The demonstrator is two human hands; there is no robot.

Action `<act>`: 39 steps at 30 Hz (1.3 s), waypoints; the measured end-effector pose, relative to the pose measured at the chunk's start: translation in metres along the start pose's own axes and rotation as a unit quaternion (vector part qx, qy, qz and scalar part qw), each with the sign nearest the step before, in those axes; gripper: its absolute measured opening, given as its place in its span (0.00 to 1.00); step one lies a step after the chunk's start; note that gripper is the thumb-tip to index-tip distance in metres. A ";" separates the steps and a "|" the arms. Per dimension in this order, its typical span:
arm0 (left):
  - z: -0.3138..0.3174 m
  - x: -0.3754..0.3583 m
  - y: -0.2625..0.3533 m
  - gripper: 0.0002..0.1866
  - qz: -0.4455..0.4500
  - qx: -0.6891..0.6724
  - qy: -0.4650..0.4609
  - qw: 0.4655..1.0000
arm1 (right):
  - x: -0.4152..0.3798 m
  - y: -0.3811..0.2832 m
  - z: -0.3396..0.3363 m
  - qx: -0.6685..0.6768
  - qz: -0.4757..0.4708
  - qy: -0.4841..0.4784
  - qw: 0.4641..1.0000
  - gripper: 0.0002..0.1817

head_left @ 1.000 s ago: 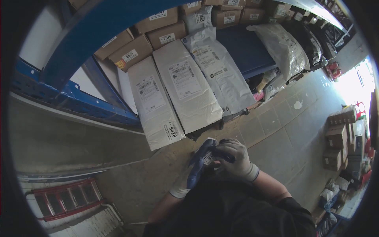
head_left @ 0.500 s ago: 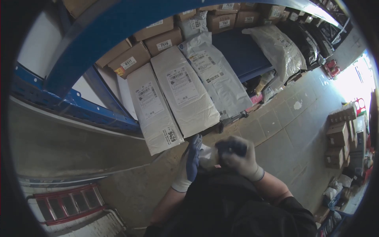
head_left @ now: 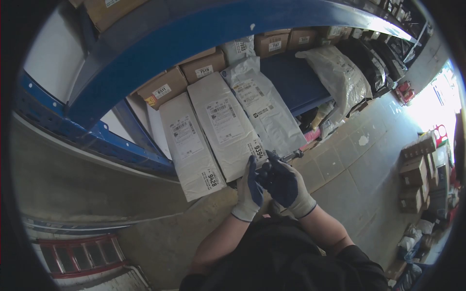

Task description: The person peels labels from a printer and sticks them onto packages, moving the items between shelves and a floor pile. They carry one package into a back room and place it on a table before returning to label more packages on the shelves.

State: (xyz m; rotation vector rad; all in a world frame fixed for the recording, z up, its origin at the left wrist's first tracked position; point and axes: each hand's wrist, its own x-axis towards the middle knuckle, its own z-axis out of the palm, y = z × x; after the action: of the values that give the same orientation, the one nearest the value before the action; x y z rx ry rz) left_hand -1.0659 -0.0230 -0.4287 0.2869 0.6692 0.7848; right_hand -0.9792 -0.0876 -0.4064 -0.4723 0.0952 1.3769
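Note:
My left hand (head_left: 249, 192), in a white and dark blue glove, has its fingers stretched against the lower end of the middle white parcel (head_left: 225, 116). Beside it, my gloved right hand (head_left: 290, 190) reaches to the same parcel's corner, its index finger extended and its other fingers partly bent. Nothing shows in either hand. A label reading 9394 (head_left: 258, 149) lies on that corner, just above my fingertips. The left parcel (head_left: 187, 140) bears a 9428 label (head_left: 210, 179). On the right lies a grey plastic-wrapped parcel (head_left: 264, 104).
A blue shelf beam (head_left: 170, 48) arches over the parcels, with brown boxes (head_left: 204, 68) behind them. A bulging plastic-wrapped package (head_left: 340, 80) lies further right. Stacked cartons (head_left: 414, 169) stand at the far right, and a red metal frame (head_left: 80, 254) at lower left.
The white piece between my hands is no longer there, and a 9394 label now shows on the middle parcel. Both hands have moved to that parcel's corner; my right hand has unfolded somewhat.

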 end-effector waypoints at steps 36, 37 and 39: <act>-0.068 0.025 -0.035 0.31 -0.024 -0.271 -0.306 0.912 | 0.012 -0.013 0.034 -0.870 -0.286 -0.117 0.384 0.56; -0.089 0.031 -0.048 0.28 -0.162 -0.428 -0.322 0.828 | 0.012 -0.011 0.032 -0.865 -0.303 -0.105 0.386 0.56; -0.109 0.036 -0.059 0.23 -0.352 -0.621 -0.316 0.625 | 0.012 -0.007 0.028 -0.857 -0.327 -0.087 0.389 0.58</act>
State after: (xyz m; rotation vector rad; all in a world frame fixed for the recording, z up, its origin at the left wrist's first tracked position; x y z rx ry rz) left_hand -1.0861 -0.0374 -0.5554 -0.9307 -0.5405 0.1809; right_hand -0.9760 -0.0666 -0.3835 -1.7994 -1.7323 0.1506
